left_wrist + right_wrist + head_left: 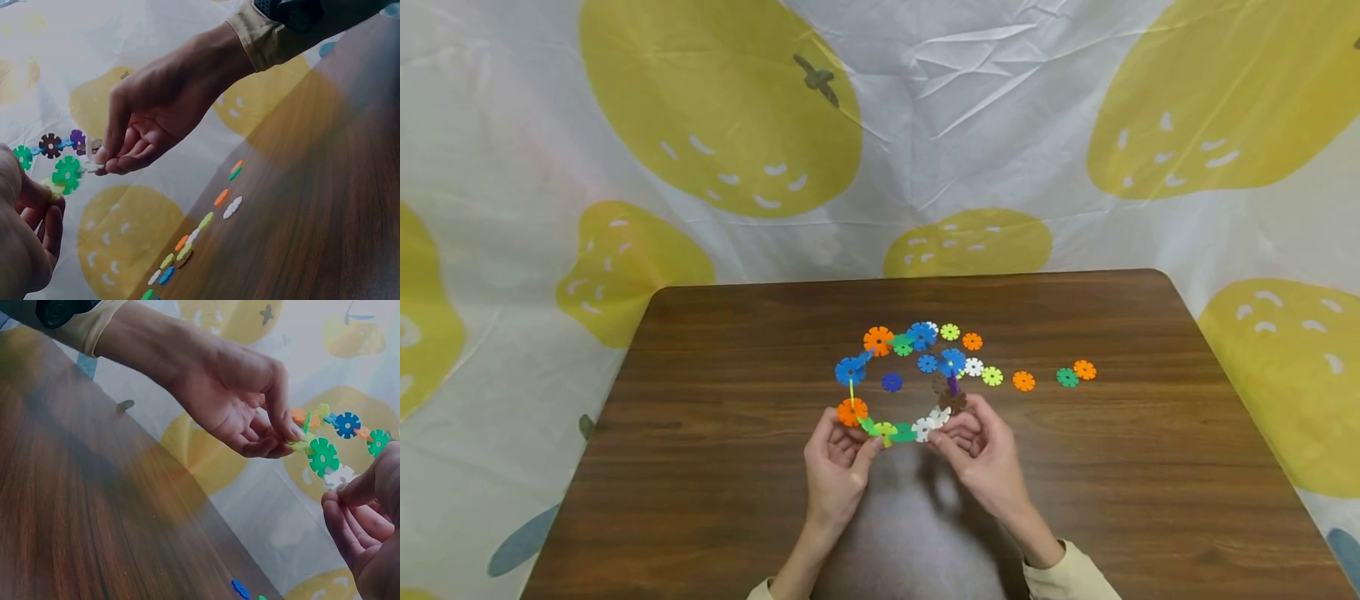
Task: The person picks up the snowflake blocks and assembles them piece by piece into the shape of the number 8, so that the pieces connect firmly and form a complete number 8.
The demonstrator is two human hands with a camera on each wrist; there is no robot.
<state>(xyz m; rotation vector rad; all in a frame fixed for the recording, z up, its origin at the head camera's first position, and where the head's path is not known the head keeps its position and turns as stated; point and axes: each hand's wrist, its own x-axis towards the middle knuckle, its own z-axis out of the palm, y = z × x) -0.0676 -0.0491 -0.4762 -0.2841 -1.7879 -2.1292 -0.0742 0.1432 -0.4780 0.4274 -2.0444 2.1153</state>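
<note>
Both hands hold up a ring-shaped chain of interlocking notched plastic discs (851, 371) in orange, blue, green, white, brown and purple above the table. My left hand (838, 479) pinches a yellow-green disc (884, 434) at the near left of the loop. On the other side, my right hand (992, 467) grips a white disc (922, 430) between thumb and fingers. A green disc (323, 457) spans the short stretch between the two pinches. Fingertips hide part of the white disc in the right wrist view.
Loose discs lie on the brown wooden table (700, 475) behind and right of the ring, among them a dark blue disc (892, 382), an orange disc (1023, 381) and a green disc (1067, 377). A fruit-patterned cloth (865, 242) hangs behind the table's far edge.
</note>
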